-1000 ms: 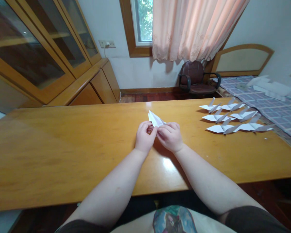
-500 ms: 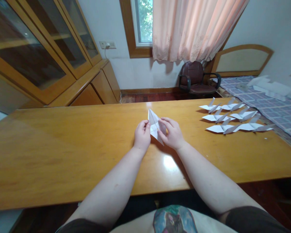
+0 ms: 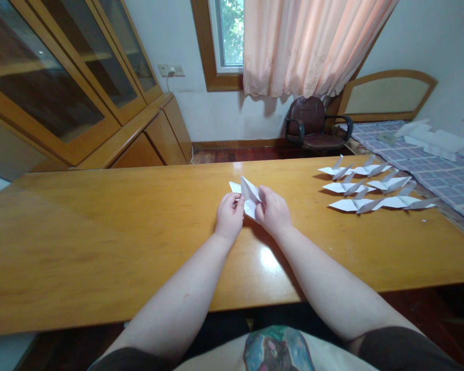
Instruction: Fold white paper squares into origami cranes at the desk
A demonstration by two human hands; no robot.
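A white folded sheet of paper [image 3: 249, 198] is held between my two hands above the middle of the wooden table [image 3: 100, 242]. My left hand [image 3: 230, 214] pinches its left side between thumb and fingers. On the right side, my right hand [image 3: 274, 208] grips the paper with the thumb on the near face; some of its fingers are hidden behind. One pointed flap stands up in the middle, and another tip pokes out to the left beyond my left fingers. Parts of the paper are covered by my hands.
Several white paper cranes [image 3: 355, 205] stand in rows at the table's right end. Past the far edge is a brown armchair [image 3: 311, 123]. A bed [image 3: 421, 149] lies to the right, and a glass-doored cabinet [image 3: 119, 103] stands at the left.
The paper has turned and its folds have shifted: a flap now rises in the middle and a tip shows at the left. My right hand has closed in on the paper.
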